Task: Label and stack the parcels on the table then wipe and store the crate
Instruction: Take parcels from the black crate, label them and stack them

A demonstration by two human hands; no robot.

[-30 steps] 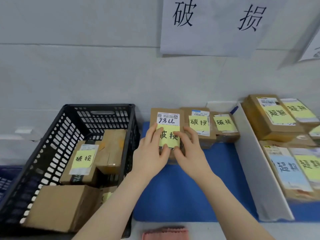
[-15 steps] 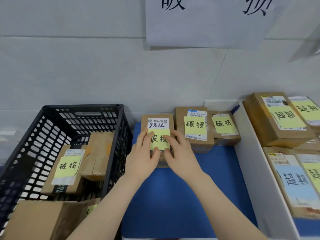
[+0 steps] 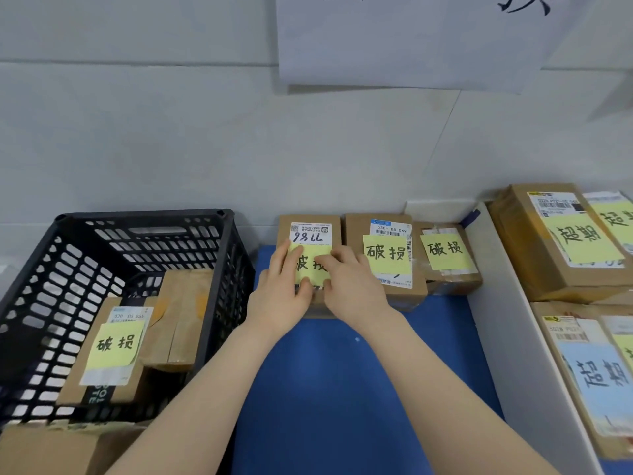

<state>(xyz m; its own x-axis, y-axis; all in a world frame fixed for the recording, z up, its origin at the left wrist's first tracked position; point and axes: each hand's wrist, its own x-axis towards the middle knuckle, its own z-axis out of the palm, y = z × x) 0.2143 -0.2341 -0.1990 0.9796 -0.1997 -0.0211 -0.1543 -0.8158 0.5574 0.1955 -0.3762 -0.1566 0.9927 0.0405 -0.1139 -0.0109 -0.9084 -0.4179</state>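
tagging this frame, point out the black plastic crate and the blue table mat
black plastic crate [image 3: 144, 216]: head view, far rim
blue table mat [image 3: 335, 389]: head view, bare middle

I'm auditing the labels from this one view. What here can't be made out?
Head view:
- Yellow note: characters partly covered by the left hand and right hand.
- Wall sign: writing cut off by the top edge.
- Rightmost yellow note: cut off by the right edge.
- Shipping label print: too small.
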